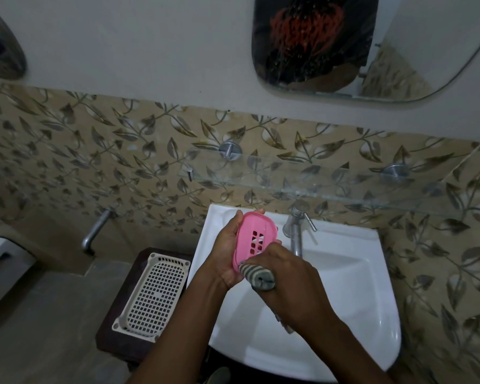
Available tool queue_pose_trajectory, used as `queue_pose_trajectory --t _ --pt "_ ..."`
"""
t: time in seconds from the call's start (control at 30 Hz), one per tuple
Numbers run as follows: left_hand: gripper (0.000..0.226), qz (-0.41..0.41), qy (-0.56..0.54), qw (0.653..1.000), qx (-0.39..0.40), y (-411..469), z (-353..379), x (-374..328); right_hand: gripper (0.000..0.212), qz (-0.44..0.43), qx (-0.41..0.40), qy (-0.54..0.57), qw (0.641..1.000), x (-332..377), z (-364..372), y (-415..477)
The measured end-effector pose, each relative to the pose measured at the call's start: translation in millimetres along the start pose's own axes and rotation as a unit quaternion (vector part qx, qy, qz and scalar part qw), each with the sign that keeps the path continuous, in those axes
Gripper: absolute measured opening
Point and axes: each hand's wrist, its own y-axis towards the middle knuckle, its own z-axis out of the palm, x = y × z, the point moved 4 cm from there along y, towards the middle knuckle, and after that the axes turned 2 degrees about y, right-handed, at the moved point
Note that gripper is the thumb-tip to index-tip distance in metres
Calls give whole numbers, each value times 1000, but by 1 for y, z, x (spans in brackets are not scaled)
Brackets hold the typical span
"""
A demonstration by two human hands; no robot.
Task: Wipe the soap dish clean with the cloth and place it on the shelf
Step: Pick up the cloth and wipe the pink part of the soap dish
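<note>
In the head view, at the centre of the frame, the left hand [226, 254] holds a pink oval plastic soap dish with slotted drain holes [254, 238]. The dish is tilted on edge above the white ceramic washbasin [344, 286]. The thumb lies along its left rim and the fingers curl round behind it, with one fingertip showing past the top edge.

Just right of and below it, the right hand [291, 284] grips a rolled grey-and-cream striped cloth [258, 277]. Its fingers are curled tightly round the cloth, and the rolled end presses against the dish's lower edge.

A chrome tap [295, 234] stands just right of the dish. The clear glass shelf on metal pegs [316, 187] runs across the leaf-patterned tiles above it, apart from the dish. At lower left a cream perforated plastic tray [153, 295] rests on a dark stool [108, 338].
</note>
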Motion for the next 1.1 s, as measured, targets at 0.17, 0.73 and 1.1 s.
queue_pose_trajectory --t 0.17,0.73,1.1 --pt "66 -18 18 1000 16 -2 2 -1 20 44 -84 39 995 -16 -17 15" --pt "72 89 19 996 21 0 7 -10 15 116 -135 39 983 -22 -18 5" --pt "74 71 61 995 26 7 5 -5 21 123 -19 -38 992 -20 -26 1"
